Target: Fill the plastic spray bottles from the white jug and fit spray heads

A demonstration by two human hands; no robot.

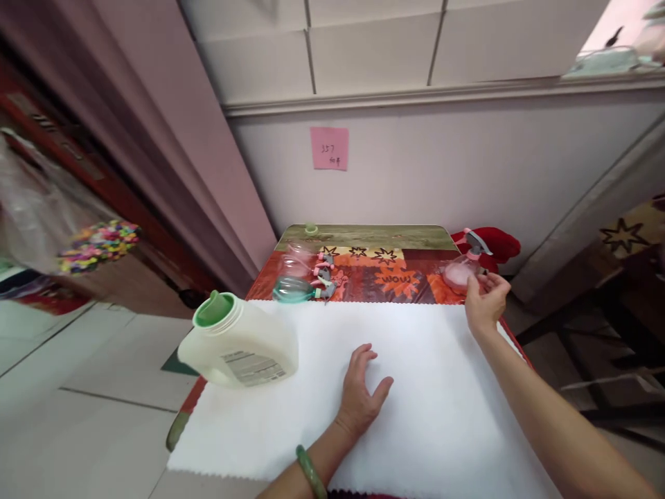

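Note:
My left hand [362,388] lies flat with fingers spread on a white cloth [426,416] that covers the near part of a small table. A green bangle circles its wrist. My right hand [485,299] reaches to the cloth's far right corner, fingers loosely curled, just beside a pink spray bottle [462,270] with a grey trigger; it holds nothing that I can see. A cream jug [242,341] with an open green neck stands at the cloth's left edge.
Beyond the cloth, on an orange patterned table cover [395,277], lie a clear bottle [294,274] and small pink-grey sprayer heads [326,274]. A green cap [311,228] sits at the far edge. A pink note [329,147] hangs on the wall. A red object [493,244] is behind the spray bottle.

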